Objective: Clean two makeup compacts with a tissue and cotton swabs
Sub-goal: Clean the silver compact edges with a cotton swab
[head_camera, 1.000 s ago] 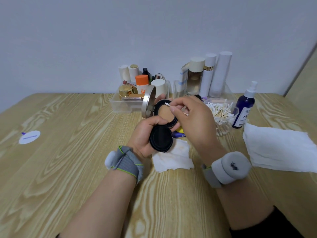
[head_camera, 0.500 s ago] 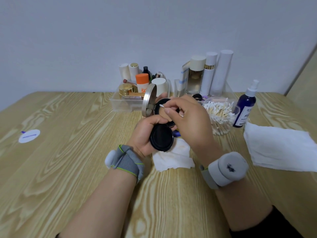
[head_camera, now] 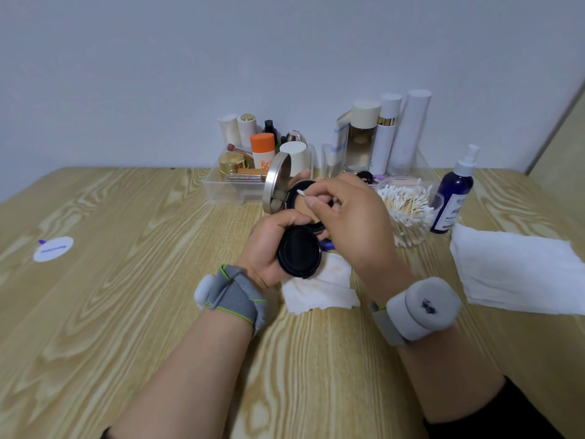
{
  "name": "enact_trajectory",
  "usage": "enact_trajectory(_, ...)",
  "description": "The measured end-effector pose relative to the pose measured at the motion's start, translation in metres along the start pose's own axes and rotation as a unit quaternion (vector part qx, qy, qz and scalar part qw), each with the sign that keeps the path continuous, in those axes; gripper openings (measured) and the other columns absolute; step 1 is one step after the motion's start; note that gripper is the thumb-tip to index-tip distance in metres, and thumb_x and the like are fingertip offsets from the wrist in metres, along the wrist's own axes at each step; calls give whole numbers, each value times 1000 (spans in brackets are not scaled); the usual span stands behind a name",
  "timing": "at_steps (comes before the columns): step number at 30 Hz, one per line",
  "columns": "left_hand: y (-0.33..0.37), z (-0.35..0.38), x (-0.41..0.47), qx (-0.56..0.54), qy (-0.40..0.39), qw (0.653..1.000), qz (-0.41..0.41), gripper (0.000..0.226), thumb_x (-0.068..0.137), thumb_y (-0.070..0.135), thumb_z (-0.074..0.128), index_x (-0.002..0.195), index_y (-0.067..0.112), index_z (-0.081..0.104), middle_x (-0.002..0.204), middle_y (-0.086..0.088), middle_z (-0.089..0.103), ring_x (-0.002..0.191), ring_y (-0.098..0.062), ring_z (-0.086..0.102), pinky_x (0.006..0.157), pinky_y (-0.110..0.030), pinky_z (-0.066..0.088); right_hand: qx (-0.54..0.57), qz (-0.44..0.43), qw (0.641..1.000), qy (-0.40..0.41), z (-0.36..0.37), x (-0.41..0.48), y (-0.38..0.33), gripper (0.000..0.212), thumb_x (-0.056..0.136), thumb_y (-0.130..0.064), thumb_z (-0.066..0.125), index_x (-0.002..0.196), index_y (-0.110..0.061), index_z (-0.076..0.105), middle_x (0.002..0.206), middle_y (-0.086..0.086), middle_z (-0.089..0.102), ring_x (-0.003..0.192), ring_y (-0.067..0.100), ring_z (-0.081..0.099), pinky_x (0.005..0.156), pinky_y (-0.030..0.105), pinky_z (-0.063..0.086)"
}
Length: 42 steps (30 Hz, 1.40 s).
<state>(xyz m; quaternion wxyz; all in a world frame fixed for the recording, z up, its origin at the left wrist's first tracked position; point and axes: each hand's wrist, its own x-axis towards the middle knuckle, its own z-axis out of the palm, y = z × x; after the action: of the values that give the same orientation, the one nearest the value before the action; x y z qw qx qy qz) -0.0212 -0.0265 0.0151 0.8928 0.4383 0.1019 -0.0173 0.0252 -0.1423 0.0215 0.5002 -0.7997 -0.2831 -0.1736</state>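
Observation:
My left hand [head_camera: 269,248] grips an open makeup compact [head_camera: 299,253] above the table; its silver lid [head_camera: 278,185] stands up at the far side and a black inner flap hangs toward me. My right hand [head_camera: 351,223] pinches a cotton swab [head_camera: 305,194], its white tip at the far left rim of the beige pan. A used, stained tissue [head_camera: 319,288] lies on the table under the compact. My right hand hides much of the pan. A second compact is not identifiable.
A clear cup of cotton swabs [head_camera: 408,213] stands just right of my right hand, a blue spray bottle [head_camera: 454,198] beyond it. A large white tissue [head_camera: 516,270] lies at right. Clear organisers with cosmetics [head_camera: 253,166] and tall bottles [head_camera: 392,134] line the wall. A round white sticker [head_camera: 53,248] lies far left.
My right hand has shifted left across the compact, carrying the swab tip from the right part of the pan to its far left rim. The left hand holds the compact still.

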Motion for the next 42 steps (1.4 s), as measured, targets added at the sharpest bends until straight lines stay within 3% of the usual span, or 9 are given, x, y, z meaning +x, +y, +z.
enact_trajectory(3, 1, 2, -1, -18, -22, 1000, -4, 28, 92, -1, 38, 94, -4, 65, 78, -13, 73, 68, -19, 71, 61, -28, 58, -3, 13, 1000, 12, -4, 0, 1, 9, 89, -21, 63, 89, -27, 69, 83, -11, 50, 66, 6, 56, 56, 26, 54)
enact_trajectory(6, 2, 4, -1, -40, -46, 998, 7, 46, 93, -2, 34, 85, 7, 78, 105, -8, 71, 84, -16, 72, 71, -31, 60, -29, 11, 999, 27, -7, 0, 2, 7, 88, -21, 63, 89, -26, 67, 85, -4, 54, 69, 3, 55, 60, 17, 45)
enact_trajectory(12, 1, 1, -1, -8, -14, 1000, 3, 21, 85, 3, 46, 98, -4, 62, 73, -14, 70, 60, -19, 68, 56, -26, 56, -23, 2, 1000, 3, 0, 0, -2, 9, 86, -22, 63, 89, -29, 69, 79, -13, 47, 70, 8, 52, 63, 40, 55)
enact_trajectory(17, 2, 1, -2, -25, -24, 999, 1, 29, 84, 2, 45, 107, -2, 62, 80, -14, 72, 67, -22, 71, 59, -29, 57, -12, 9, 1000, -1, -4, 0, -3, 10, 88, -22, 63, 89, -30, 69, 81, -11, 49, 68, 7, 55, 61, 39, 56)
enact_trajectory(21, 2, 3, -4, -36, -30, 999, -2, 53, 80, 0, 47, 132, -8, 49, 89, -20, 71, 75, -26, 72, 61, -31, 58, -31, 25, 999, 27, -10, 0, 0, 9, 87, -22, 63, 89, -29, 68, 85, -7, 54, 73, 5, 56, 69, 30, 50)
enact_trajectory(28, 2, 1, -2, -8, -14, 1000, -3, 28, 86, 1, 44, 109, -6, 57, 76, -15, 71, 64, -22, 71, 56, -28, 56, 4, 22, 1000, -8, -5, -1, -4, 13, 88, -18, 64, 89, -29, 71, 81, -11, 49, 66, 7, 56, 53, 29, 56)
enact_trajectory(32, 3, 0, -2, -44, -43, 998, 27, 38, 85, -4, 41, 113, 10, 63, 98, -20, 70, 80, -26, 72, 68, -35, 60, -17, 26, 999, 9, -7, -2, -3, 10, 89, -23, 62, 88, -30, 69, 83, -9, 51, 67, 5, 57, 61, 25, 52)
enact_trajectory(35, 3, 2, -2, -56, -27, 998, 23, 47, 76, -2, 51, 122, -1, 59, 110, -26, 65, 92, -33, 68, 72, -38, 60, -35, 30, 999, 28, -11, -3, -3, 8, 89, -22, 62, 88, -29, 67, 86, -5, 55, 71, -7, 55, 61, 12, 41)
enact_trajectory(42, 2, 4, -4, 16, 9, 1000, 9, 20, 93, -1, 40, 94, -7, 59, 66, -15, 68, 55, -20, 68, 50, -26, 55, -41, 18, 999, 5, -4, -4, -8, 10, 86, -21, 65, 87, -30, 70, 78, -12, 51, 70, 4, 52, 61, 21, 45)
